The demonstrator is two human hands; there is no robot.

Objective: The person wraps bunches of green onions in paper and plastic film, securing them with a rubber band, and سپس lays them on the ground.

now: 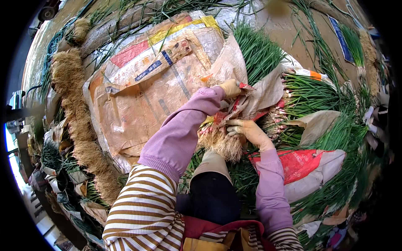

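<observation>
A large bunch of green onions lies before me, its green leaves (258, 52) pointing away and its pale roots (224, 144) toward my knees. A beige-and-red woven plastic sack piece (264, 94) is wrapped around the bunch's middle. My left hand (230, 88), in a pale glove, is closed on the gathered edge of this wrap. Below it my right hand (251, 131), also gloved, bends its fingers against the wrap and the bulb ends at the bunch's right side. What lies under those right fingertips is partly hidden.
Flattened woven sacks (142, 113) lie in a stack at left. Beyond them stands a long row of root ends (77, 121). More green onions (310, 94) lie at right, with a red-and-white sack (301, 165) near my right forearm. Loose leaves (180, 12) litter the far side.
</observation>
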